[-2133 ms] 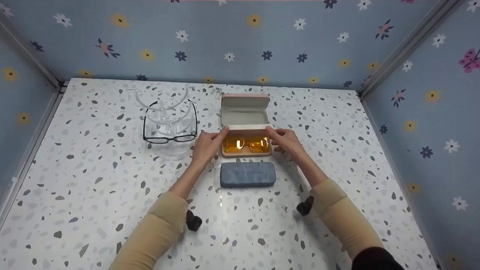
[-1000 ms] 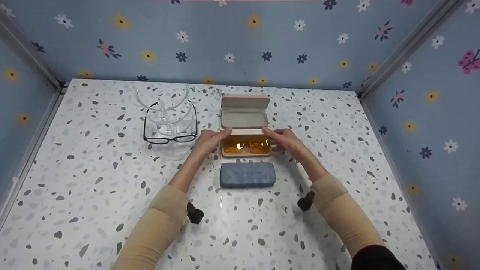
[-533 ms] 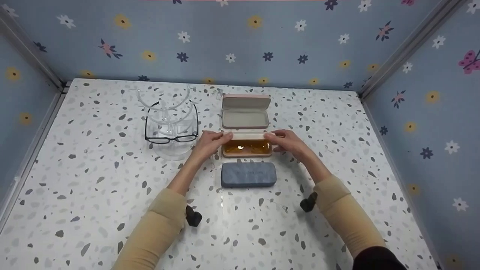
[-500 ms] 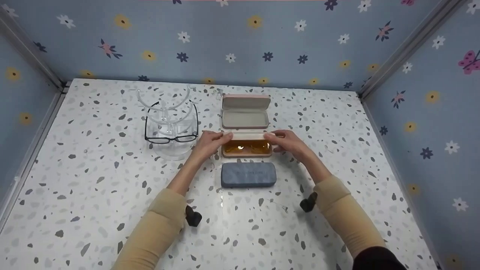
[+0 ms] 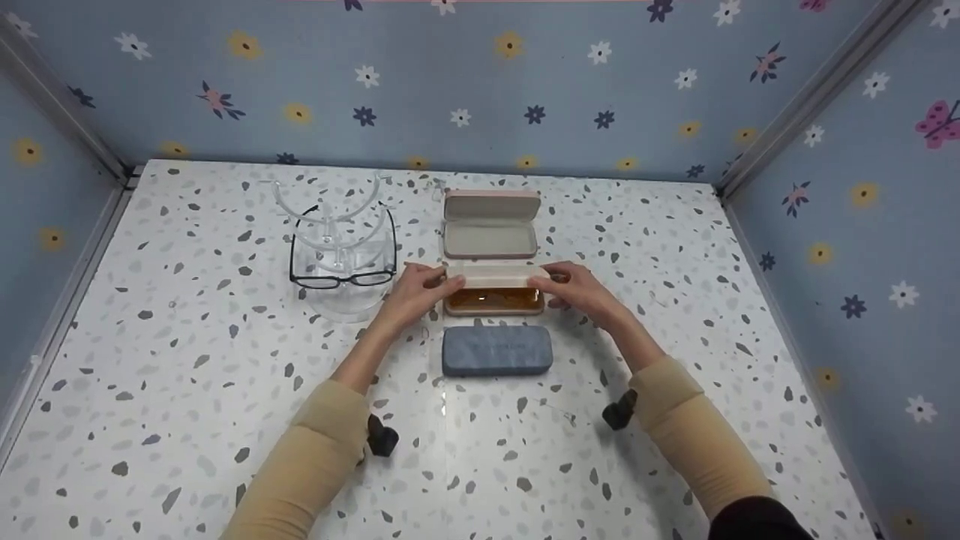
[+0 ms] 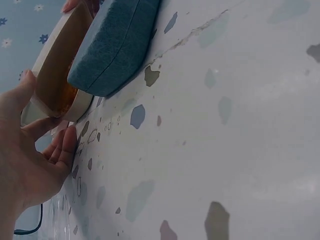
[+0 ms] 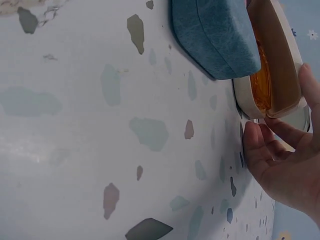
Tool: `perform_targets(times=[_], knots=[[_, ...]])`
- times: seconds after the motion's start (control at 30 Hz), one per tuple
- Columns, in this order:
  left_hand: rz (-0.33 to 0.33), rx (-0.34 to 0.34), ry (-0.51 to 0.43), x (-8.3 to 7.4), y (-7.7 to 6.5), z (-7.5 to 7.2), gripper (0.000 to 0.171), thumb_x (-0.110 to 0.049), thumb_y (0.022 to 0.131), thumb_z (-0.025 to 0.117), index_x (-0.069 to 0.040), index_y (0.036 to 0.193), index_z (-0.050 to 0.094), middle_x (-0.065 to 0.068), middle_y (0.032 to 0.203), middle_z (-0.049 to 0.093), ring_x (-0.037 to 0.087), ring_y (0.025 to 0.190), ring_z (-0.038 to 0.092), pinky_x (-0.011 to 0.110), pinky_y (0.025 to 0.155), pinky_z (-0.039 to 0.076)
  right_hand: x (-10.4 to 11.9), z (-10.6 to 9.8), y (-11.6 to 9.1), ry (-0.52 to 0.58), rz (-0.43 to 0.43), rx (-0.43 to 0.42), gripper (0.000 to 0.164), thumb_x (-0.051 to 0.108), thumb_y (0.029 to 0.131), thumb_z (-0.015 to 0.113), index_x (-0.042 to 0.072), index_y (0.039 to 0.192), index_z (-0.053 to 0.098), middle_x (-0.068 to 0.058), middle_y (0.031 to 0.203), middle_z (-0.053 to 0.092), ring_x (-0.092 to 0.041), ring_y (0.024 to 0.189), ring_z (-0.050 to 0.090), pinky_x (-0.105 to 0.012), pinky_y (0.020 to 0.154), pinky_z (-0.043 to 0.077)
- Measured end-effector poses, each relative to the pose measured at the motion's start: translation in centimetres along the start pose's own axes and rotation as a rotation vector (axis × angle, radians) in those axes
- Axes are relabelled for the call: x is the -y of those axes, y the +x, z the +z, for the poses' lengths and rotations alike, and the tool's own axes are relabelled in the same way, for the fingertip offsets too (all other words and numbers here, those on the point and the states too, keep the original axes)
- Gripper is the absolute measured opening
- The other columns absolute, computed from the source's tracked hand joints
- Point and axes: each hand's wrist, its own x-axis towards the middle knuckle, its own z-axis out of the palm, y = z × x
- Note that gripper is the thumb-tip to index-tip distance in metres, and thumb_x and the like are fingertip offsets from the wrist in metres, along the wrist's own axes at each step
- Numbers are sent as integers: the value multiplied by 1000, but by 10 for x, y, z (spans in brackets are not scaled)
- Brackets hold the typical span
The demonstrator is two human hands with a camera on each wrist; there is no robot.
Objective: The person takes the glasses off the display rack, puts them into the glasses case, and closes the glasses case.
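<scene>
A cream glasses case lies mid-table with its lid partly lowered, and orange-tinted glasses show in the gap beneath. My left hand pinches the lid's left end, thumb on the lid's front edge and index finger at the hinge corner. Mirroring it, my right hand holds the right end the same way. In the left wrist view the other fingers rest down by the tabletop. Just in front sits a closed blue-grey glasses case, apart from both hands.
Behind stands another glasses case, lid up and nothing inside. To the left, a clear display stand bears black-framed glasses. Flower-patterned walls close off the back and sides of the speckled table.
Both hands have swung the cream case's lid forward and down, from nearly upright to partly over the orange glasses. The other cases and the stand have stayed put.
</scene>
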Motion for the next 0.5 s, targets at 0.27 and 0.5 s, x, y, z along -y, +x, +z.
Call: perform_targets(times=[0.27, 0.5], knots=[[17, 10, 63, 2, 0, 0, 82, -61, 96, 62, -9, 156, 44, 17, 142, 44, 31, 123, 49, 43, 102, 43, -2, 3, -2, 3, -14, -20, 66, 51, 94, 72, 11, 144, 58, -13, 137, 65, -24, 112, 67, -35, 91, 57], [41, -3, 101, 4, 0, 1, 83, -61, 95, 63, -9, 156, 44, 17, 144, 44, 32, 128, 49, 46, 108, 42, -4, 3, -4, 2, -49, -28, 63, 49, 92, 75, 13, 142, 61, -12, 134, 65, -22, 112, 63, -32, 87, 56]])
